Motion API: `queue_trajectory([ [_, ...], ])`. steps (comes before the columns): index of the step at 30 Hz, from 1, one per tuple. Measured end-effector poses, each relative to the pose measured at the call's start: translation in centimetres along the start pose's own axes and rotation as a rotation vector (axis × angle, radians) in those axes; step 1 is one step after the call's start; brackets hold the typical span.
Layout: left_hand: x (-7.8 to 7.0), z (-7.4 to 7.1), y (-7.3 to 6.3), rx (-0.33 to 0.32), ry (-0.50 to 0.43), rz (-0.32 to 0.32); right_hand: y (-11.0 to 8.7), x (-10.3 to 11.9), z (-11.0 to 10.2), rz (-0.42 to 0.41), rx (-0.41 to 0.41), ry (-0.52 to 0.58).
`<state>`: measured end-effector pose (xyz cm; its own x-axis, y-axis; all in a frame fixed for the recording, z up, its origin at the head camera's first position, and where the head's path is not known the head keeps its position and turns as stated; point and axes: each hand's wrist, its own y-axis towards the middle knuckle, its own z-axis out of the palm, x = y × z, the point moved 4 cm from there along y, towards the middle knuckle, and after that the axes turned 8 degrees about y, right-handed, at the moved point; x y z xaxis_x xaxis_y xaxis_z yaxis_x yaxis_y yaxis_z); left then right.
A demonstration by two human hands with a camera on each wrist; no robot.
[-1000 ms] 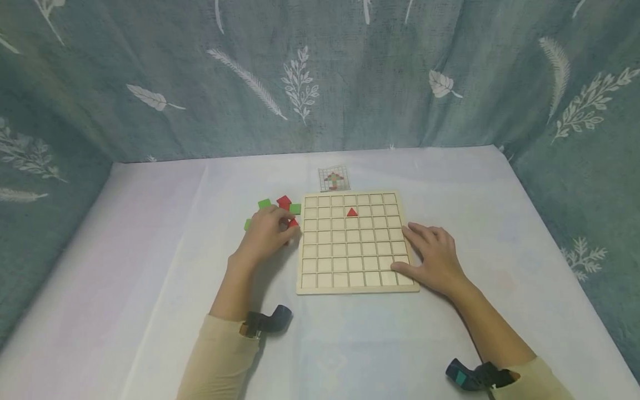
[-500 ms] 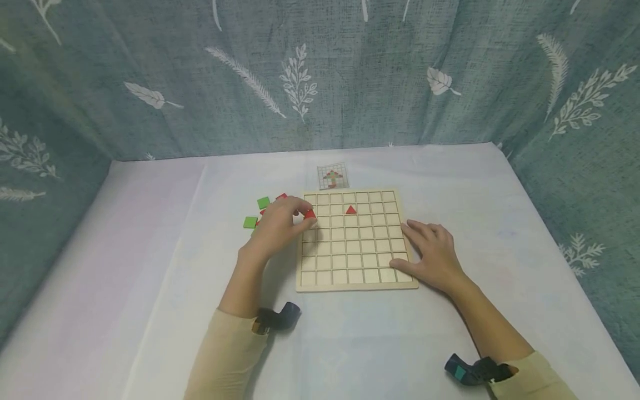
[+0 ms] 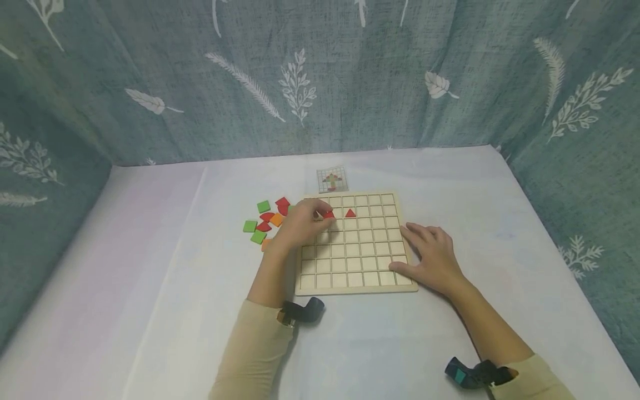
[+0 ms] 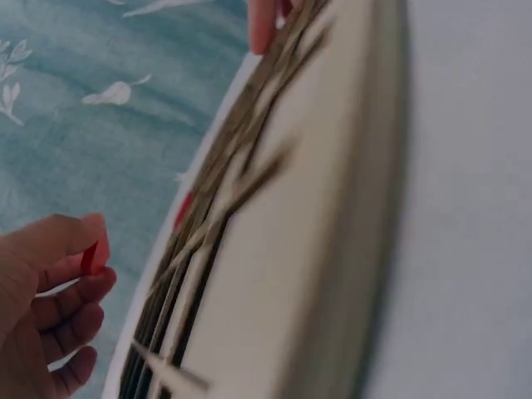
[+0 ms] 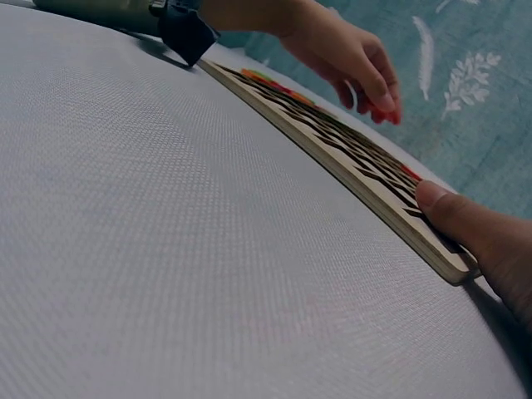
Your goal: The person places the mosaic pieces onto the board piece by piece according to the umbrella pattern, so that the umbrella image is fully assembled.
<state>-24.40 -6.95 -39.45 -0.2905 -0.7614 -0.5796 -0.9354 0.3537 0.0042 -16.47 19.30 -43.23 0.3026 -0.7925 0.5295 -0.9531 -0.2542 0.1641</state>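
Note:
Between thumb and fingertips my left hand (image 3: 302,225) pinches a small red tile (image 3: 329,214), held over the upper left of a square wooden grid board (image 3: 354,251). The same red tile (image 4: 96,256) shows raised above the board in the left wrist view. A red triangle tile (image 3: 350,213) lies in a cell of the second row, to the right of the held tile. My right hand (image 3: 435,258) rests on the board's right edge, thumb on the top face and fingers spread along the side. In the right wrist view its thumb (image 5: 453,212) touches the board; its other fingers are hidden.
Loose green tiles (image 3: 250,226), red tiles (image 3: 282,201) and orange tiles (image 3: 276,220) lie left of the board, partly behind my left hand. A small gridded pattern card (image 3: 332,179) lies beyond the board's far edge. A patterned curtain (image 3: 370,83) hangs behind the table.
My left hand has moved right from the loose tiles onto the board's upper left, carrying a red tile. My right hand has stayed on the board's edge.

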Motion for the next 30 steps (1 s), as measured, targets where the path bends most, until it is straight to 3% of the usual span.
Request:
queue_trajectory([
  [5,0.0,1.2,0.3,0.024,-0.054,0.004,-0.1,0.0,0.2,-0.006,-0.004,-0.004],
  [15,-0.3,2.0,0.8,-0.008,0.125,0.068,0.0,-0.1,0.0,-0.010,0.001,0.011],
  [30,-0.1,2.4,0.8,-0.016,0.139,0.066,-0.1,-0.2,0.0,-0.010,0.001,0.016],
])
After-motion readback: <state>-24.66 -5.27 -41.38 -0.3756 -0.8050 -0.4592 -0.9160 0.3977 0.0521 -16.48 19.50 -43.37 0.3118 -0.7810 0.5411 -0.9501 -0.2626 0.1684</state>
